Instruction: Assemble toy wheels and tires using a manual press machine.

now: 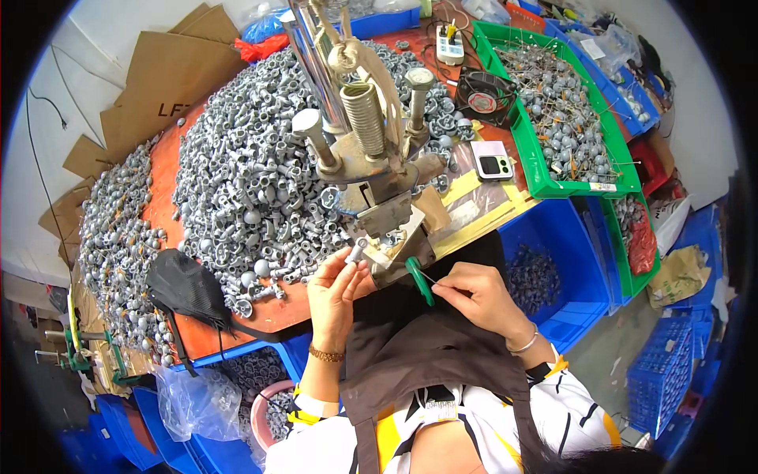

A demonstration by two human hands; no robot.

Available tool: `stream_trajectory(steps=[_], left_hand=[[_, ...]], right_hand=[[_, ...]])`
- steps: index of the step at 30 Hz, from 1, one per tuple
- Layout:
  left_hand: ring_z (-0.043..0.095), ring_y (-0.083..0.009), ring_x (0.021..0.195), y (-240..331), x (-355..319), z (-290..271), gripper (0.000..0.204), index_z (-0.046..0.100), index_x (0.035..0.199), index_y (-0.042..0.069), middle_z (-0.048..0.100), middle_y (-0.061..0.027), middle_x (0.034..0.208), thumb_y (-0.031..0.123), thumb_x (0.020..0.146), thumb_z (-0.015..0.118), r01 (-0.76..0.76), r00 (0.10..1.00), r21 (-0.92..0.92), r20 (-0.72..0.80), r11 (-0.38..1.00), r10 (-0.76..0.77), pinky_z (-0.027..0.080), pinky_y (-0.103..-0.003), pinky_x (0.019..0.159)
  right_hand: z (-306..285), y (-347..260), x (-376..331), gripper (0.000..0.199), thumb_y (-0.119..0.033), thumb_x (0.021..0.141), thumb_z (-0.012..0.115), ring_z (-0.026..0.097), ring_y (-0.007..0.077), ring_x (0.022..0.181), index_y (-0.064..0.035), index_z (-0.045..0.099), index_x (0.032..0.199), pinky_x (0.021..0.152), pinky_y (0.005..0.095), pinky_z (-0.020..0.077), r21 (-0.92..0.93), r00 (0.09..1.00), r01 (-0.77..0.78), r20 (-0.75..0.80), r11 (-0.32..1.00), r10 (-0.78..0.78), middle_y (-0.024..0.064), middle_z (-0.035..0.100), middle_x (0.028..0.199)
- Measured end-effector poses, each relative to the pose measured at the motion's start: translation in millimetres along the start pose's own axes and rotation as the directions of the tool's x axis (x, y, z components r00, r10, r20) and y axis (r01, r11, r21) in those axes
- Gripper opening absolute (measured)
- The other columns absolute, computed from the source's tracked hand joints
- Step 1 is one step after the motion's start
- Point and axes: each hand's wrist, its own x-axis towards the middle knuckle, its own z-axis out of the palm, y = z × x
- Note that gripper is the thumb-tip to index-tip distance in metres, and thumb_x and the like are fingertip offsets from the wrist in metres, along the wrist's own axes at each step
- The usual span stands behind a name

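Note:
My left hand (333, 299) pinches a small grey plastic fitting (358, 250) between thumb and fingers, just left of the press's lower jaw. My right hand (479, 294) is closed in a pinch on a thin metal rod (429, 278). The rod points toward a green rounded piece (418, 281) at the front of the press; whether the two touch, I cannot tell. Between and beyond my hands stands the metal bench press (377, 158), with a thick spring and two posts. Its work area is partly hidden by its own head.
Grey plastic fittings (245, 174) lie heaped across the orange table (272, 316). A black fan (483, 96), a small device with a dark screen (493, 161) and a green tray (541, 186) of ball-ended parts sit to the right. Blue bins (580, 316) stand below; a black pouch (185, 284) lies left.

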Motion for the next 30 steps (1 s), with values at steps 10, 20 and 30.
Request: stream_trajectory(steps=[10, 20, 30], left_hand=[[0.07, -0.021, 0.075, -7, -2, 6, 0.028, 0.055, 0.12, 0.002, 0.068, -0.0149, 0.091, 0.017, 0.097, 0.056, 0.099, 0.995, -0.132, 0.02, 0.986, -0.097, 0.06, -0.03, 0.065], [0.069, -0.0204, 0.071, -5, -5, 14, 0.023, 0.055, 0.116, 0.002, 0.068, -0.015, 0.087, 0.015, 0.097, 0.055, 0.095, 0.994, -0.121, 0.07, 0.988, -0.087, 0.06, -0.03, 0.062], [0.068, -0.0187, 0.065, -2, -8, 11, 0.023, 0.058, 0.116, 0.002, 0.068, -0.0131, 0.083, 0.015, 0.098, 0.053, 0.049, 0.992, 0.086, 0.109, 0.995, -0.058, 0.058, -0.029, 0.059]], right_hand=[[20, -4, 8, 0.024, -0.008, 0.071, 0.073, 0.051, 0.0247, 0.047, -0.0066, 0.054, 0.056, 0.044, 0.0366, 0.0386, -0.283, 0.975, 0.118, -0.15, 0.952, -0.165, 0.0063, 0.048, 0.053], [28, -2, 11, 0.029, -0.004, 0.065, 0.073, 0.044, 0.0227, 0.044, -0.0081, 0.048, 0.052, 0.042, 0.0351, 0.0344, -0.385, 0.941, 0.252, -0.118, 0.888, -0.318, 0.0049, 0.038, 0.051], [25, 0, 6, 0.011, -0.012, 0.072, 0.076, 0.048, 0.0184, 0.045, -0.0084, 0.068, 0.078, 0.044, 0.0322, 0.0373, -0.366, 0.929, 0.341, -0.009, 0.866, -0.37, 0.0008, 0.044, 0.053]])
